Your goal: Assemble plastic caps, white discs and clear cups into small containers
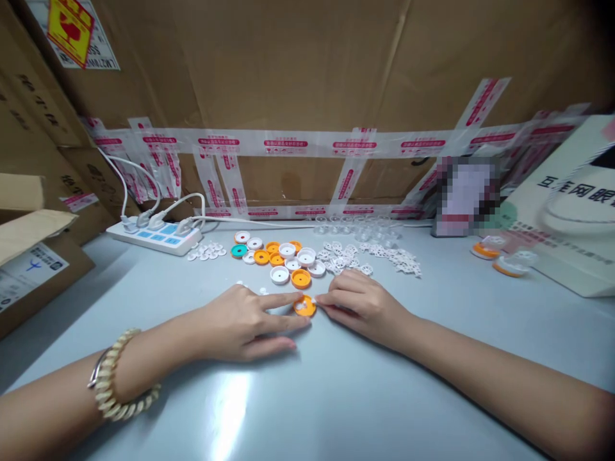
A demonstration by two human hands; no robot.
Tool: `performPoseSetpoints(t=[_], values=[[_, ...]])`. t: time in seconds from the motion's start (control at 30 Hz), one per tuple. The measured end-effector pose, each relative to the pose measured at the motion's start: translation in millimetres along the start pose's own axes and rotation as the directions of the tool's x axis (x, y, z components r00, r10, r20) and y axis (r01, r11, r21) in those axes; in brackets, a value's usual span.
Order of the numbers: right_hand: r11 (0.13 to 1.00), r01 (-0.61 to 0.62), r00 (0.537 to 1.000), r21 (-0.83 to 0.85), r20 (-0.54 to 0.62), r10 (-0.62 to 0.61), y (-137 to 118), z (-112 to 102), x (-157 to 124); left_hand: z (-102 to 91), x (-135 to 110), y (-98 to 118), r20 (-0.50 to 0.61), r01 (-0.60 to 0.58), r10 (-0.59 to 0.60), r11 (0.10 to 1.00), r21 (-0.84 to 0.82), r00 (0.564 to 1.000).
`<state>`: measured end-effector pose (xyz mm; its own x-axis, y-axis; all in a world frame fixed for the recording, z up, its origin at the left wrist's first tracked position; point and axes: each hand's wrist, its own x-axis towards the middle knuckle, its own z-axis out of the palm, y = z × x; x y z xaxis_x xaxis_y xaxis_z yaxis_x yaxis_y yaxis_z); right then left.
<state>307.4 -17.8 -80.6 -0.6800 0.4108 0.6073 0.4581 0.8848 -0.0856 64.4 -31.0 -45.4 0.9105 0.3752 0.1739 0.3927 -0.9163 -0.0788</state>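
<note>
An orange round plastic base [305, 309] lies flat on the table in front of me, with small white parts inside it. My left hand [247, 320] holds it from the left, index fingertip at the far rim and another finger at the near rim. My right hand [360, 304] is closed in a pinch on a small white plastic piece [314, 301] at the base's right edge; the fingers partly hide the piece. Just beyond is a group of round bases, among them an orange one [301, 278], a white one [279, 275] and a green one [239, 251].
White lattice-like pieces [341, 256] and clear domes [355, 225] lie behind my right hand. Small white discs [207, 251] sit near a power strip [154, 238]. Two orange-and-clear assemblies [515, 264] stand right, beside a paper bag [567, 211]. A large carton [288, 70] walls off the back.
</note>
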Motion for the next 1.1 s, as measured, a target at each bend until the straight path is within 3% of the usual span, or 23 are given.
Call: performPoseSetpoints(t=[0.4,0.8,1.1], values=[[0.997,0.048,0.999,-0.059,0.023,-0.047,-4.4,0.7,3.5,0.9,-0.2,0.2,0.144,0.017,-0.017,1.0,0.004,0.989],[0.983,0.109,0.993,-0.146,0.053,-0.103,-5.9,-1.4,8.2,2.9,0.6,-0.8,0.176,0.029,-0.028,1.0,-0.002,0.984],[0.984,0.104,0.992,-0.145,0.092,-0.091,-5.6,-1.6,5.9,5.4,-1.2,-1.4,0.124,0.016,-0.017,1.0,0.012,0.992]])
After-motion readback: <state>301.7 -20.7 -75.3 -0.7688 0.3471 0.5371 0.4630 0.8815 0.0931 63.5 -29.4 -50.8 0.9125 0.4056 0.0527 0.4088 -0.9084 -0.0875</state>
